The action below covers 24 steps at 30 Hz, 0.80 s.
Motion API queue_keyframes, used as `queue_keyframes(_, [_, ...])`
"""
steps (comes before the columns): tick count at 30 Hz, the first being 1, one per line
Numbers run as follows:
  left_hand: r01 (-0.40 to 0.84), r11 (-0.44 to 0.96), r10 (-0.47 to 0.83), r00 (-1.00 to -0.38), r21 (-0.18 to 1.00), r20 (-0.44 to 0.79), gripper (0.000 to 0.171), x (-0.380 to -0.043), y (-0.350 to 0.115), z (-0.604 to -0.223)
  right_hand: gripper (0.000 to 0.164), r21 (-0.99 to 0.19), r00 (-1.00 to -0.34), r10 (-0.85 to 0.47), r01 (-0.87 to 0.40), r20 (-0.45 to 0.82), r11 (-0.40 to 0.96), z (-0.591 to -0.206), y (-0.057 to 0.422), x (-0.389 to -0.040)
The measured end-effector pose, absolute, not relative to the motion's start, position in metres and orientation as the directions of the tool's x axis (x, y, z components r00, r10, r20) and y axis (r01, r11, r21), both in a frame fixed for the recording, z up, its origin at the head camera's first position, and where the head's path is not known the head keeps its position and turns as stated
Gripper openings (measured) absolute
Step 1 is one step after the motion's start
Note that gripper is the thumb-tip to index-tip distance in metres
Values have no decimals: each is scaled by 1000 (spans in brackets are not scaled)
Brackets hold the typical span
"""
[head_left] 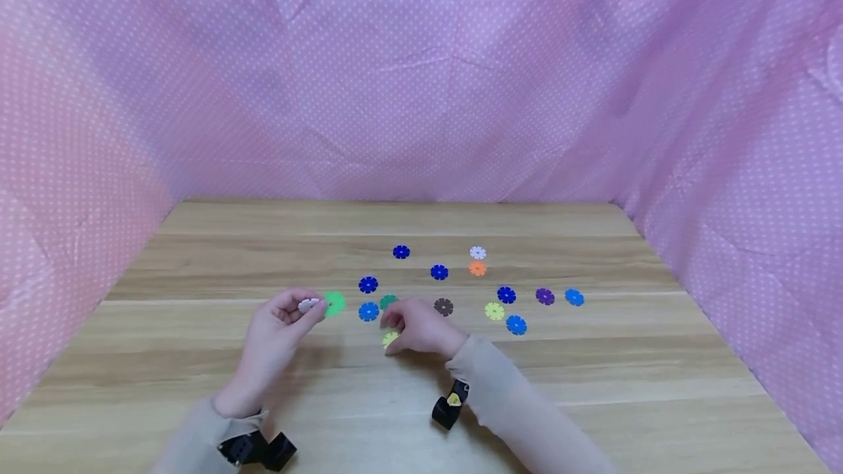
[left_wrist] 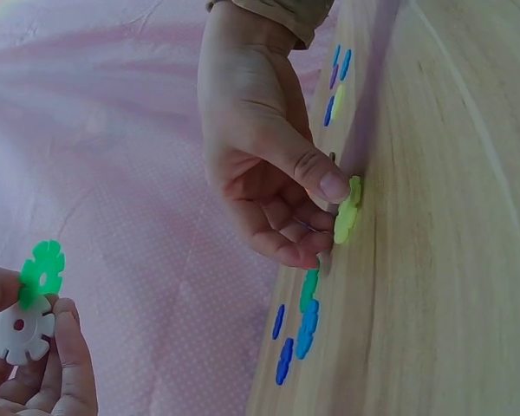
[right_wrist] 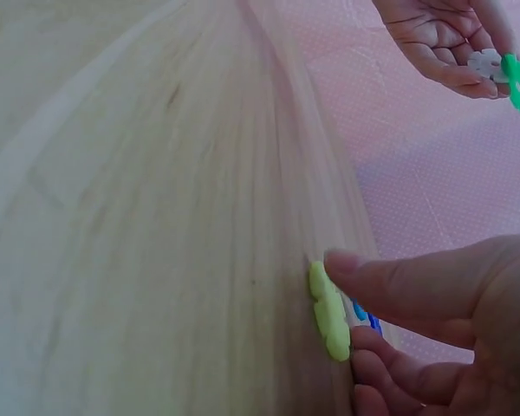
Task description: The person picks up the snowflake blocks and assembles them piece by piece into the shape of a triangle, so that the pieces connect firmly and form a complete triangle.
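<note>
My left hand (head_left: 279, 335) pinches a white notched plastic disc (left_wrist: 19, 334) together with a bright green one (head_left: 334, 303). Both pieces are slotted into each other, and the green disc juts out past the thumb. Low over the table, my right hand (head_left: 421, 328) has its thumb and bent fingers spread around a yellow disc (head_left: 391, 340). That yellow disc (right_wrist: 329, 312) lies along the tabletop, its edge right by the thumb tip (right_wrist: 342, 263). A teal disc (head_left: 388, 302) sits just beyond the right fingers, partly covered by them.
More notched discs lie on the wooden table (head_left: 197, 269): a blue one (head_left: 369, 311) and a dark blue one (head_left: 368, 284) between the hands, a brown one (head_left: 444, 306) beyond the right wrist, and several others to the right. Pink dotted cloth (head_left: 421, 93) surrounds the table.
</note>
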<state>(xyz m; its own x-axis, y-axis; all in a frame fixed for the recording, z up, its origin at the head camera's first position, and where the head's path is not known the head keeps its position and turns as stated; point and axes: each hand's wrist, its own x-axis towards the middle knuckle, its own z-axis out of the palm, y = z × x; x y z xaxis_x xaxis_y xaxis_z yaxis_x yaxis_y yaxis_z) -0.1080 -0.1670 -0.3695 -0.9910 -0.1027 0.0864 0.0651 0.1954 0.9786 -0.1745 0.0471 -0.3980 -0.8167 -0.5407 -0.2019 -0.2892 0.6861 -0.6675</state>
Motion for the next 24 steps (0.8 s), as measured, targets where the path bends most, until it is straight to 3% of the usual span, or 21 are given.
queue_keyframes(13, [59, 194, -120, -989, 979, 83, 21, -107, -162, -373, 20, -621, -821, -527, -300, -218, 724, -401, 44, -172])
queue_keyframes(24, [72, 197, -97, -991, 978, 93, 18, -108, -153, -373, 14, -745, -811, -550, -240, -199, 623, -399, 54, -170])
